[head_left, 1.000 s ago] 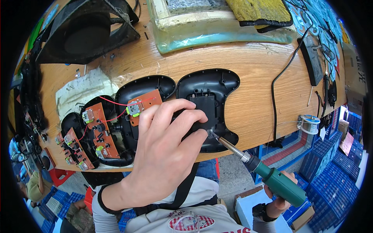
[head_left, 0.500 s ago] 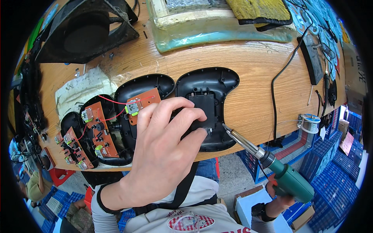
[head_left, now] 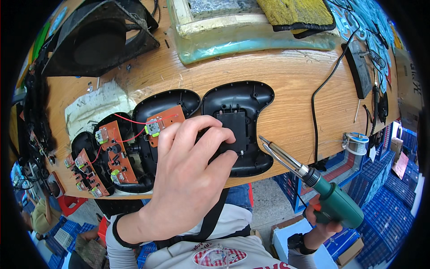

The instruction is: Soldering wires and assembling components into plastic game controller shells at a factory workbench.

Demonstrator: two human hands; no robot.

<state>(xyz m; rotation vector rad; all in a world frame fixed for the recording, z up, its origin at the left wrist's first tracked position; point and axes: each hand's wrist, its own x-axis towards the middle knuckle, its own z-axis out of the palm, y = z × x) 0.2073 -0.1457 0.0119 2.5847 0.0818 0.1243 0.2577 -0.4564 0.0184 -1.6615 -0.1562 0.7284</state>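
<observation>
My left hand [head_left: 192, 166] has its fingers curled, pressing on a black plastic shell [head_left: 262, 96], over the flat rectangular box [head_left: 234, 123] inside it. Small metal tabs stick up at the box's edges. In my right hand [head_left: 322, 219] is a green soldering gun [head_left: 338, 201] with a metal nozzle. Its tip points at the shell's right edge, a little apart from it. Left of this shell lies another black shell [head_left: 156, 96] with a brown circuit board [head_left: 168, 121] and red wires. My left hand hides part of both.
More shells with circuit boards [head_left: 118, 154] line the table's left front edge. A solder wire spool [head_left: 357, 143] sits on the right edge, near a black cable [head_left: 316, 107]. Farther back are a black fan housing [head_left: 98, 40], a plastic-wrapped block [head_left: 215, 45] and a yellow cloth [head_left: 295, 15].
The soldering gun's tip has shifted slightly right and up, off the shell's edge. My left hand stays on the shell, with fingertips moved slightly left.
</observation>
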